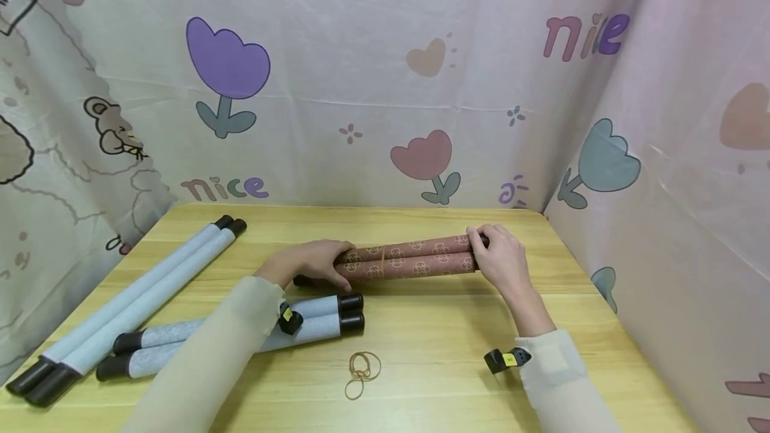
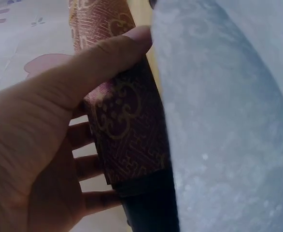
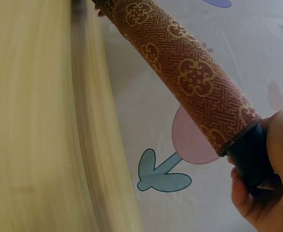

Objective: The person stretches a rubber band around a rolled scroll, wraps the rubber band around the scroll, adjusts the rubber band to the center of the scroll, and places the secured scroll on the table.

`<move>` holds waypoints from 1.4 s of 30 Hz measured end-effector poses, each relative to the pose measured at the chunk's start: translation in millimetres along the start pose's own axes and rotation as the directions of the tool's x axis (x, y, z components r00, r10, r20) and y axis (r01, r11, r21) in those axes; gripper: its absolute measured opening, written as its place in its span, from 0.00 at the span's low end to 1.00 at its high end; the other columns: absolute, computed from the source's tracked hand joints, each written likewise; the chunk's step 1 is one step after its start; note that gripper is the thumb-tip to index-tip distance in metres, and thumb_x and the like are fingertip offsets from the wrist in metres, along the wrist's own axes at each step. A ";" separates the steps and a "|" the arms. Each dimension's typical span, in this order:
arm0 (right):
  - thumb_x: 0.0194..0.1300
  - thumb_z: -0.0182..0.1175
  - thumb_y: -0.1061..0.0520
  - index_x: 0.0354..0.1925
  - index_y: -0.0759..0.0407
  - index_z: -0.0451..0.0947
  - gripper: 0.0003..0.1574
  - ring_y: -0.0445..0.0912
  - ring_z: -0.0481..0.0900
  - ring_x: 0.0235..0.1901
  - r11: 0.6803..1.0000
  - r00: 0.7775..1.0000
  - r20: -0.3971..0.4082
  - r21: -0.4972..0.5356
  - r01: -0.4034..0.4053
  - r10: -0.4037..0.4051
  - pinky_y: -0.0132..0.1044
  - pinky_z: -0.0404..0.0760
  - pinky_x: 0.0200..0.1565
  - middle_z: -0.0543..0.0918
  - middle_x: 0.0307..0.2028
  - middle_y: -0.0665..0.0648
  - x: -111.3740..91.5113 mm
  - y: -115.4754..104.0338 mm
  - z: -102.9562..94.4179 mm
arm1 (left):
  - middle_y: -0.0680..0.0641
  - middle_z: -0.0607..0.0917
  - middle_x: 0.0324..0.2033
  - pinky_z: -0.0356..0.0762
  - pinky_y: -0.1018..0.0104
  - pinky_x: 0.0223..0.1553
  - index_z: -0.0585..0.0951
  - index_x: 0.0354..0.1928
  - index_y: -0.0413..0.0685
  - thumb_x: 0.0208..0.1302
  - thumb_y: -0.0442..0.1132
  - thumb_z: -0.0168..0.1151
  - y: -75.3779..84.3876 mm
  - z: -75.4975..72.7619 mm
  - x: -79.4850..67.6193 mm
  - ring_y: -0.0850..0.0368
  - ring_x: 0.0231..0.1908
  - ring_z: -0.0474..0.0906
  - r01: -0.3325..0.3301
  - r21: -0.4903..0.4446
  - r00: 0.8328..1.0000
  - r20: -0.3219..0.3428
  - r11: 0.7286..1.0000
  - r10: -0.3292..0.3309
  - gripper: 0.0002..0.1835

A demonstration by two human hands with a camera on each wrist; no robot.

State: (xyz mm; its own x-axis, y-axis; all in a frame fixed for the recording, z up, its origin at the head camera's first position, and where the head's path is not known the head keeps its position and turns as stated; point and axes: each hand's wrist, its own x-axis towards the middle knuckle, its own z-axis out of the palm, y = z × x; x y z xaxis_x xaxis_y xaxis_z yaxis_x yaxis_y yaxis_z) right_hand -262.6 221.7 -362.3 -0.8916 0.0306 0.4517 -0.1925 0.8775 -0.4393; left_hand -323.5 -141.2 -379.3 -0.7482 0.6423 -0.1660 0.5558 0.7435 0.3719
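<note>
1. Hard to see: the left hand (image 1: pixel 313 260) covers much of the left end of the paired red patterned rolls (image 1: pixel 421 266); one black left cap (image 1: pixel 303 281) shows past it. In the left wrist view, a pale blue roll fills the right side and the lower red roll end is dark. The right wrist view cuts off part of the right hand (image 1: pixel 502 260).

2. Red rolls: side by side, a thin band (image 1: pixel 382 263) across both, about midway between the left and right edges of the surface (image 1: pixel 433 366), nearer the far edge than the shorter blue rolls. Cannot tell whether the left end touches the surface.

3. Left hand: thumb over the near side, fingers behind; grips the rolls, spread only about their thickness.

4. Right hand: thumb and fingers bent around the black caps at the right end, holding them.

5. Shorter blue rolls (image 1: pixel 315 327): left of centre, toward the near edge, right caps just below the left hand. The left sleeve (image 1: pixel 210 353) crosses them, hiding their middle.

6. Longer blue rolls (image 1: pixel 147 303): slanted along the left edge, near-left corner toward far-left.

7. Loose rubber bands (image 1: pixel 359 375): between red rolls and near edge, overlapping.

8. Printed curtain (image 1: pixel 337 52): behind the far edge.
</note>
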 end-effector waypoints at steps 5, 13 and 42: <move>0.67 0.47 0.26 0.55 0.56 0.77 0.41 0.60 0.75 0.52 0.999 0.982 0.190 0.043 0.011 -0.019 0.60 0.70 0.55 0.74 0.51 0.61 1.6 4.9 1.5 | 0.53 0.79 0.43 0.74 0.55 0.49 0.73 0.57 0.47 0.48 0.61 0.75 -4.7 -1.6 0.1 0.56 0.43 0.75 -0.001 0.024 1.000 0.008 1.000 0.001 0.39; 0.44 0.73 0.30 0.70 0.52 0.64 0.62 0.61 0.73 0.54 0.988 0.904 0.406 0.124 0.089 -0.132 0.60 0.70 0.57 0.65 0.57 0.62 1.8 13.6 3.0 | 0.55 0.78 0.37 0.74 0.58 0.43 0.75 0.50 0.52 0.43 0.62 0.76 -10.4 -13.9 0.7 0.58 0.37 0.74 0.017 0.060 1.000 -0.008 0.998 -0.016 0.36; 0.48 0.74 0.34 0.69 0.52 0.61 0.58 0.66 0.65 0.60 0.988 0.803 0.583 0.145 0.045 -0.122 0.66 0.61 0.61 0.62 0.59 0.69 70.9 49.9 63.5 | 0.50 0.77 0.37 0.73 0.58 0.41 0.73 0.47 0.50 0.47 0.69 0.70 -45.6 -29.6 43.4 0.54 0.37 0.73 0.064 -0.026 0.998 0.005 0.998 -0.064 0.36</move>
State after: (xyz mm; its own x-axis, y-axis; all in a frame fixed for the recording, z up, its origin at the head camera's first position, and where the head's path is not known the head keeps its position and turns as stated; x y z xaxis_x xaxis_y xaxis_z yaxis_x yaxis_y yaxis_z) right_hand -361.5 237.3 -401.5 -0.9316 -0.3617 -0.0359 -0.2899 0.7991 -0.5266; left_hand -392.0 -152.7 -376.5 -0.7805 0.5945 -0.1936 0.4974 0.7780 0.3839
